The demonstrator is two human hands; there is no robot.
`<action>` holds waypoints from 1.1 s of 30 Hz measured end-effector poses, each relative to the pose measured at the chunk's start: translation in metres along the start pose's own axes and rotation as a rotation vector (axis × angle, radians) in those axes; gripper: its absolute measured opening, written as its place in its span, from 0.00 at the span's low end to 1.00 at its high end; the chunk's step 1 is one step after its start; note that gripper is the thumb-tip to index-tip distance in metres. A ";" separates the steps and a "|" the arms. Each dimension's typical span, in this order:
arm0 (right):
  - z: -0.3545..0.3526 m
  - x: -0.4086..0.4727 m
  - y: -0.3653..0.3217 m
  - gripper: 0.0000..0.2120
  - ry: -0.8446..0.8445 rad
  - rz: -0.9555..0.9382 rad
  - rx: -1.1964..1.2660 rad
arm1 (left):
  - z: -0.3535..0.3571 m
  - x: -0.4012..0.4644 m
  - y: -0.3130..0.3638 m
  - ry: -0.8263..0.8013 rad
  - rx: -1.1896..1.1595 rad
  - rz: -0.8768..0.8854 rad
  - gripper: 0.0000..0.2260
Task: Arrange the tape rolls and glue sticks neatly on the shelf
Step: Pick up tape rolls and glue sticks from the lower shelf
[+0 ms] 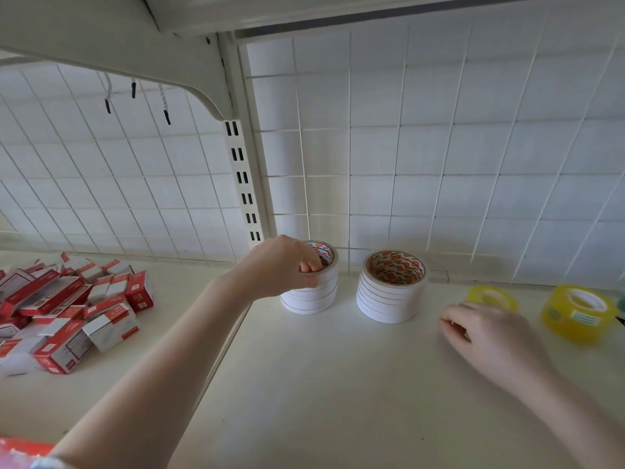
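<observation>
Two stacks of white tape rolls stand at the back of the cream shelf [321,384]. My left hand [280,265] grips the top roll of the left stack [313,296], fingers curled into its core. The right stack [390,289] stands free beside it. Two yellow tape rolls lie further right: one [492,296] partly hidden behind my right hand, the other [578,313] near the frame's edge. My right hand [483,333] rests on the shelf with fingers curled; it seems to hold nothing. No glue sticks are in view.
A heap of red and white small boxes [67,306] covers the neighbouring shelf at left. A slotted upright post [241,177] and white wire grid [439,147] form the back. An upper shelf bracket [118,52] overhangs the left.
</observation>
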State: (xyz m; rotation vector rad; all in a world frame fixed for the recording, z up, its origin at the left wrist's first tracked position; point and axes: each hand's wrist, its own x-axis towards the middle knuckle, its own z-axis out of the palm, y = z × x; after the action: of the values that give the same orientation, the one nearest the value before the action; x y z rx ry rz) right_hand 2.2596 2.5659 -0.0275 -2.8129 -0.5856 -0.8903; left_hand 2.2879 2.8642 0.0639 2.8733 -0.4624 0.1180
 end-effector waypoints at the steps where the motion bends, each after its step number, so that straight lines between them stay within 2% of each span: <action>1: 0.000 0.000 0.000 0.13 -0.004 0.001 0.002 | -0.001 0.000 0.000 -0.006 0.002 0.000 0.05; 14: -0.004 -0.001 -0.001 0.14 -0.073 0.045 0.015 | -0.006 0.005 -0.001 -0.073 -0.103 -0.040 0.07; 18: -0.007 -0.002 0.000 0.11 -0.124 0.091 0.019 | -0.006 0.003 0.001 -0.064 -0.084 -0.051 0.07; 23: -0.026 0.005 -0.002 0.09 -0.213 0.138 -0.048 | 0.005 -0.015 0.004 0.044 0.101 -0.050 0.13; 27: -0.048 0.018 0.002 0.10 -0.329 0.204 -0.104 | 0.023 -0.048 0.017 0.219 0.123 -0.055 0.18; 33: -0.071 0.013 0.007 0.08 -0.218 0.166 -0.031 | 0.053 -0.097 0.055 0.332 0.081 -0.212 0.19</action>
State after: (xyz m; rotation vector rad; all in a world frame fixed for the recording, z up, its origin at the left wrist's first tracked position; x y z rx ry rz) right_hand 2.2350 2.5463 0.0377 -2.9555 -0.3586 -0.5721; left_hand 2.1810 2.8296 0.0126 2.8768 -0.0914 0.5767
